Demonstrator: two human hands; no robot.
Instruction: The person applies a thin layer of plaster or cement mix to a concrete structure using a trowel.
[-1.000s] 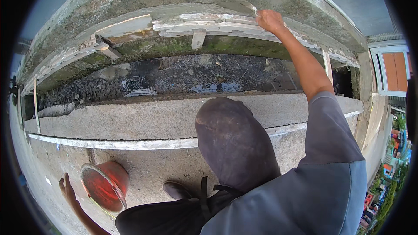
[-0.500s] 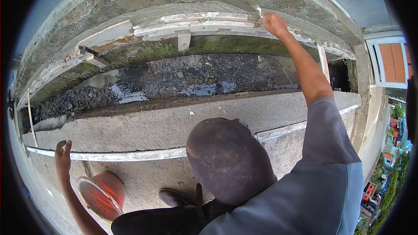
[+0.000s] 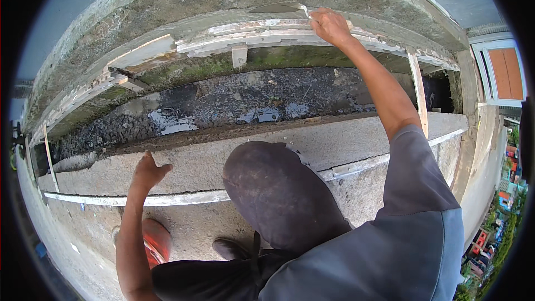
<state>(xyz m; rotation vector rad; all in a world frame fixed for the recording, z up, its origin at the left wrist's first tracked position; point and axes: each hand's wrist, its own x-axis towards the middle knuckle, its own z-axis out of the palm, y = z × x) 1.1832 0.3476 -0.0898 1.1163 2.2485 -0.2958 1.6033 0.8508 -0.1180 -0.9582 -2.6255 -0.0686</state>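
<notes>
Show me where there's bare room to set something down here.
The flat concrete ledge is bare between the left hand and the bent knee. The trench behind it holds wet rubble. Up at the wooden formwork the right hand works a trowel; that strip is crowded.

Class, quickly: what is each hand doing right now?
Left hand: open, empty, raised over the concrete ledge.
Right hand: closed on a trowel at the wall top.
</notes>
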